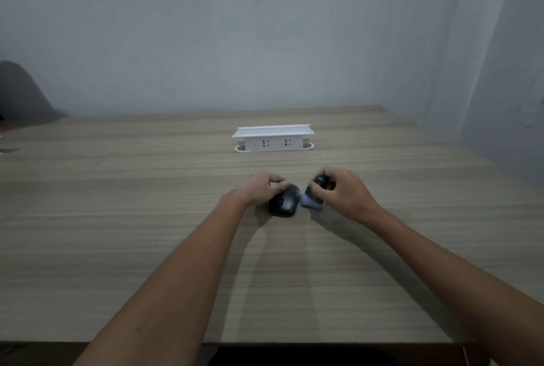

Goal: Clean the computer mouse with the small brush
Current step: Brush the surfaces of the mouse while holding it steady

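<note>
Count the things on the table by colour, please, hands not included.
Black: 1, the mouse
Black with pale bristles: 1, the brush
White: 1, the socket box
Total: 3

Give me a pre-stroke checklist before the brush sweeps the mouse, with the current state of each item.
1. Mouse flat on the table: ok.
2. Left hand steadying the mouse at its far end: ok.
3. Brush gripped in the right hand: ok.
4. Pale bristles touching the mouse's right side: cannot tell, they sit close beside it and the picture is blurred.
5. Left fingers clear of the brush path: cannot tell.
6. White socket box well behind the work area: ok.
</note>
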{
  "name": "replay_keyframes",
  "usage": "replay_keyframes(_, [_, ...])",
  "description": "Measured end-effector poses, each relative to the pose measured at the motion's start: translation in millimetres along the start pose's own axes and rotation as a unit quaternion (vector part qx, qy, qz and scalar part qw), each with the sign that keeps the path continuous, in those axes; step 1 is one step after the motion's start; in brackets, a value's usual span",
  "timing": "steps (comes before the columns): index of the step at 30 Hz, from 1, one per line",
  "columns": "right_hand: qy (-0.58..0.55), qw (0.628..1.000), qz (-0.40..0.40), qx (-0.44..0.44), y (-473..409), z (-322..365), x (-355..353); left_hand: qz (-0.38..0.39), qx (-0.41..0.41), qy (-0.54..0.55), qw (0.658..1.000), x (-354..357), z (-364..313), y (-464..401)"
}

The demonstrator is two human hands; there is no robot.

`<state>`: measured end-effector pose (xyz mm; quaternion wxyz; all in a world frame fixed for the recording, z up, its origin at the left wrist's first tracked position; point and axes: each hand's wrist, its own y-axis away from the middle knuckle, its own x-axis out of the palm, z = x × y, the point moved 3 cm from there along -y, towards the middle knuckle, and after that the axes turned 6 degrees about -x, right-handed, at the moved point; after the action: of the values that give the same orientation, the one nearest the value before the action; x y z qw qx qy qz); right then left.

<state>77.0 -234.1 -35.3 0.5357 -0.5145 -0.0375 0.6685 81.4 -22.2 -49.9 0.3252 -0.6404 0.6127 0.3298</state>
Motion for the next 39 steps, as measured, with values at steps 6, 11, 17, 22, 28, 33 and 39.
replay_keyframes(6, [-0.112,0.99,0.069,-0.041,6,26,-2,0.02,0.009,0.023,0.999,1,8,-5])
replay_keyframes(11, [-0.009,0.999,-0.001,-0.048,-2,19,-3,0.015,0.006,0.042,0.999,2,8,-5])
replay_keyframes(17, [0.004,0.991,0.07,-0.11,6,27,5,0.01,0.001,0.051,0.999,4,11,-6])
replay_keyframes(22, [0.036,0.989,0.035,-0.139,6,29,-4,0.006,0.005,0.068,0.998,4,8,-4])
replay_keyframes(28, [0.103,0.982,0.055,-0.145,10,28,-3,0.005,0.006,0.076,0.997,6,9,-3])
replay_keyframes(33, [0.05,0.973,0.112,-0.197,19,43,3,-0.01,0.006,0.077,0.997,4,8,-2])
replay_keyframes(39, [0.08,0.985,0.059,-0.142,12,25,-7,-0.021,-0.006,0.057,0.998,6,7,0])
